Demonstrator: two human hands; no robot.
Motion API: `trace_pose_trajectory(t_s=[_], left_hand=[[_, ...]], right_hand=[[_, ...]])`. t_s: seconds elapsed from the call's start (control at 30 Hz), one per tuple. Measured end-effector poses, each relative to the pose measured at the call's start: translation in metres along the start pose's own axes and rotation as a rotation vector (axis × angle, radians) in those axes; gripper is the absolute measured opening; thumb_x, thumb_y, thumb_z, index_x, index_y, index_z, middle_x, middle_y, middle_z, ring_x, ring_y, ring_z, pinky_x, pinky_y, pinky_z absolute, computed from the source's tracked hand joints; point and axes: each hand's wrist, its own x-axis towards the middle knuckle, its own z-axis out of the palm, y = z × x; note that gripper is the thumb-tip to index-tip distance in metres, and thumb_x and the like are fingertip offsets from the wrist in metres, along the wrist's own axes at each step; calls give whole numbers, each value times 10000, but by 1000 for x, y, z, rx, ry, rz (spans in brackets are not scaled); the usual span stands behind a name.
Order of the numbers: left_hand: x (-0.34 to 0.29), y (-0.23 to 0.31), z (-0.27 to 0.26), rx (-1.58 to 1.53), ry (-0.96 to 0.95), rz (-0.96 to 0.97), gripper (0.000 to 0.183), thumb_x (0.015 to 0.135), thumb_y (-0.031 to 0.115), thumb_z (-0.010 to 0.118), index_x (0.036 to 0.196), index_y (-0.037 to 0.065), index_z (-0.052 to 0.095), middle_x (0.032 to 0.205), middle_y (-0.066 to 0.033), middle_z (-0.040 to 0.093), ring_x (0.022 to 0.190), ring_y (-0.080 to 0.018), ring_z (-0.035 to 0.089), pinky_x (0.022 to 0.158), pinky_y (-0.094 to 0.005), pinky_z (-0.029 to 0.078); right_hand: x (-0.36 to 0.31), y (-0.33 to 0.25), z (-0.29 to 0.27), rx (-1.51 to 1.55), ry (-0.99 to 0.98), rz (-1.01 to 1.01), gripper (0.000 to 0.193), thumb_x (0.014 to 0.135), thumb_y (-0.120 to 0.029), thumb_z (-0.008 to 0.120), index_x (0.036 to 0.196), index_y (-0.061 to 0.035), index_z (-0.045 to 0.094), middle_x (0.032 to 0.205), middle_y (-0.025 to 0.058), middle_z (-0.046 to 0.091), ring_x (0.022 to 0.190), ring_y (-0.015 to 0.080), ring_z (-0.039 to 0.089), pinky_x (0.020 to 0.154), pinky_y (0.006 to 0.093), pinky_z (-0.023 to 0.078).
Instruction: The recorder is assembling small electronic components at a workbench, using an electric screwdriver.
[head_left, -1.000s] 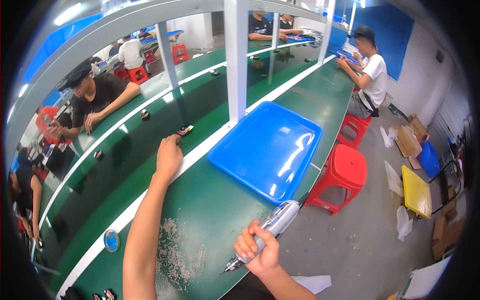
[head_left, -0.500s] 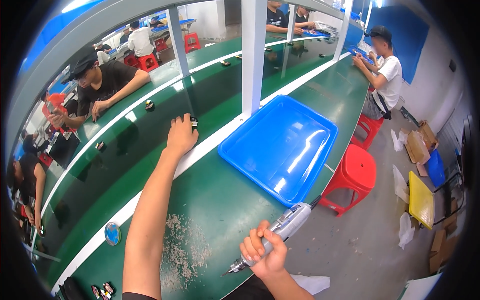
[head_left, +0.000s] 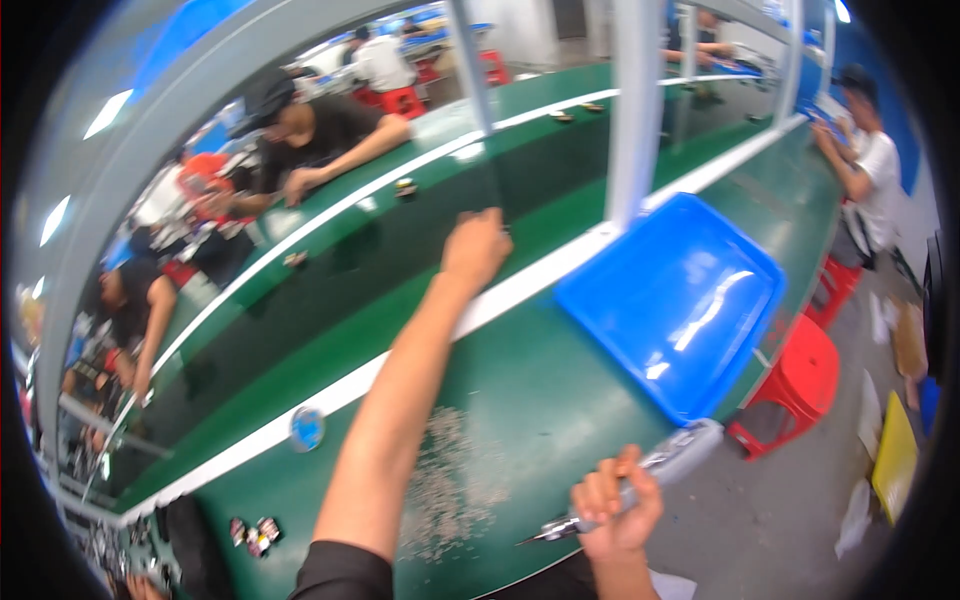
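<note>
My right hand (head_left: pixel 615 505) is wrapped round a grey electric screwdriver (head_left: pixel 682 452), its bit pointing left over the near table edge. My left hand (head_left: pixel 478 245) reaches across the white rail onto the dark green conveyor belt (head_left: pixel 350 255), fingers curled down and blurred. A sliver of something dark shows by its fingertips, mostly hidden. Below my left forearm lies a scatter of small screws (head_left: pixel 450 490) on the green table. To the right of that arm sits a blue plastic tray (head_left: pixel 675 300) with nothing in it.
A round container with blue contents (head_left: pixel 308 429) stands by the rail. Several small parts (head_left: pixel 256 535) lie at the lower left. White posts (head_left: pixel 632 120) rise from the rail. A red stool (head_left: pixel 795 375) stands right of the table. Co-workers (head_left: pixel 320 140) sit across the belt.
The whole view has swung left, so everything appears farther right. My left hand remains at the belt, its fingers now more curled. The screwdriver stays in my right hand.
</note>
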Motion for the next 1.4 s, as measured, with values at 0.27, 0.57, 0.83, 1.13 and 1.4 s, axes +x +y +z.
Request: trace_pose_trajectory(t_s=[0.27,0.57,0.83,1.13,1.4], left_hand=[[-114,60,-97,-269,-106,326,359,801,128,687,1128,18,587,976,-188,614,937,-354,595,847,-438,495],[-257,142,-151,-412,-305,574,499,732,67,743,1180,-75,575,1162,-184,603,957,-317,614,810,-379,540],[-259,147,-132,-453,-245,567,371,757,-2,719,1104,-69,606,1092,-141,614,911,-286,603,749,-369,540],[-257,171,-135,-443,-268,360,253,737,-57,739,967,-33,638,959,-133,665,836,-308,642,713,-379,528],[-268,184,-134,-394,-260,554,330,667,-66,725,979,-112,629,998,-192,644,834,-322,648,650,-380,548]], right_hand=[[-5,-5,2,-11,37,-19,176,979,-237,496,909,-77,477,564,11,380,446,130,366,480,307,368],[-42,-10,3,80,-35,25,156,992,-208,480,942,-61,476,582,12,414,471,125,422,528,303,412],[-69,-8,-3,-45,-44,43,174,998,-241,475,962,-78,521,570,5,439,455,124,425,504,296,405],[-73,0,-5,-128,64,70,108,965,-170,500,951,-64,522,544,19,422,460,152,445,501,317,395],[-75,3,-3,-192,138,10,114,969,-164,497,953,-52,510,535,33,421,436,156,441,465,305,397]])
